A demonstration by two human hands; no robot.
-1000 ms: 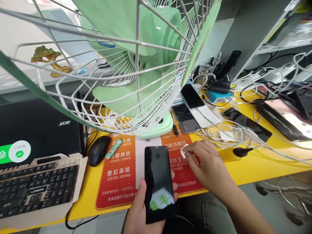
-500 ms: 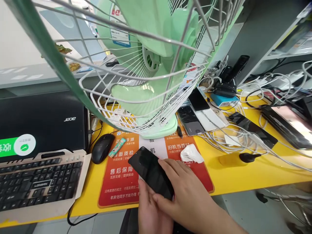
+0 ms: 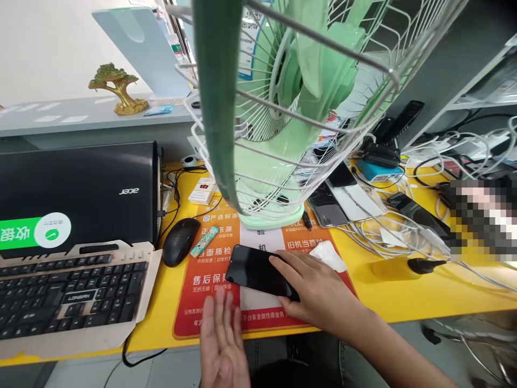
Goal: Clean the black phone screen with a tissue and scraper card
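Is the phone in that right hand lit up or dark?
Dark: the visible face of the black smartphone, gripped by the right hand, shows no lit image, though the fingers cover part of it.

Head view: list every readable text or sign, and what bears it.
"acer", upside down: black panel
"收", neighbouring character unclear, and a tick: green-and-white sign
"LON…", rest unclear: keyboard
"严选标准": red-orange mat
"旧机当首付": mat
"售后保", then covered: mat
"无拆无修": mat
Too small, blurred or covered: fan label, small carton, other mat print.
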